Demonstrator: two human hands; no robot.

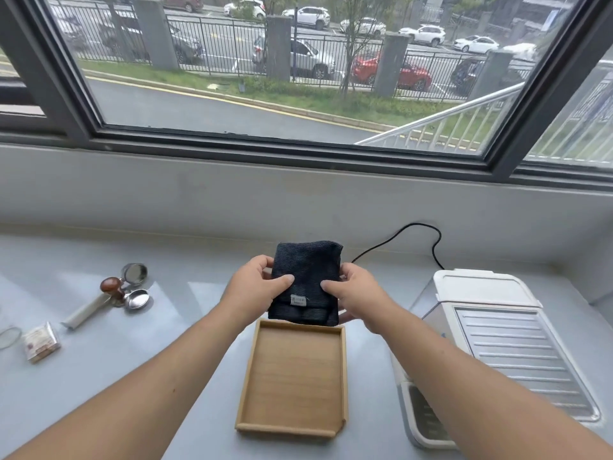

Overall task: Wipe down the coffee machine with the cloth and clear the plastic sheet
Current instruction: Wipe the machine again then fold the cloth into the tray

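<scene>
Head view, from the left: well to the left of the left hand, a small foil packet lies on the grey counter, with a thin clear ring at the frame edge beside it. Nearer the hand, a portafilter with a pale handle lies next to a wood-knobbed tamper and a loose metal filter basket.

Both hands grip a folded dark cloth between them, held up above the counter. The left hand pinches its left edge, thumb across the front and fingers behind. The right hand does the same on the right edge, thumb on the front near a small grey label. Directly below the cloth, toward the person, sits an empty wooden tray; the cloth's lower edge overlaps the tray's far rim in the picture.

Right of the right hand stands the white coffee machine, its ribbed metal top facing up, the right forearm crossing its front corner. A black power cord loops on the counter behind it. Any plastic sheet cannot be made out.
</scene>
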